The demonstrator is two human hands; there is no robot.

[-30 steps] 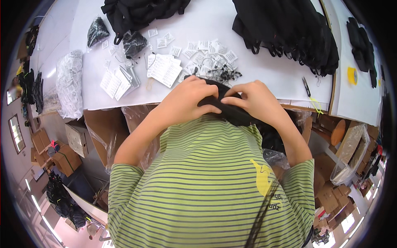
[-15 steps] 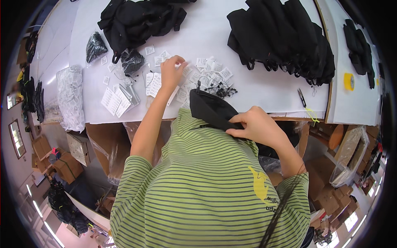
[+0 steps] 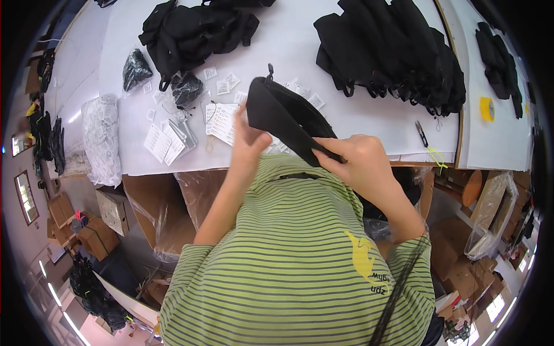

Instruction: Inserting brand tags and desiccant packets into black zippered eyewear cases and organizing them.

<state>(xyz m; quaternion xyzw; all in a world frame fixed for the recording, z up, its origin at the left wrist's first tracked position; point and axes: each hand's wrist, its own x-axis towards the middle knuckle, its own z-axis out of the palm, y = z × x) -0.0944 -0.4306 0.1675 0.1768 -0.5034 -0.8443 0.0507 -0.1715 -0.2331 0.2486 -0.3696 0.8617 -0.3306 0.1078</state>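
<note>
A black fabric pouch (image 3: 274,112) with its mouth gaping and a small loop at its top end is held up over the table's front edge. My right hand (image 3: 355,155) pinches its lower right end between thumb and fingers. Close against the pouch's left edge is my left hand (image 3: 248,141), thumb stretched apart from the fingers. Its fingertips are partly hidden and a little blurred. Behind and below the pouch lie white printed tags (image 3: 222,124), some of them covered by it.
Black fabric pieces lie heaped at the back left (image 3: 199,34) and back right (image 3: 392,57). Small plastic bags (image 3: 137,69), a long clear packet (image 3: 101,135), a cutter (image 3: 421,134) and yellow tape (image 3: 487,109) are on the tables. Cardboard boxes (image 3: 147,202) stand below the edge.
The pouch has risen and moved away from my body, covering many of the tags. My left hand has come from the tags down to the pouch's left edge. My right hand keeps its grip.
</note>
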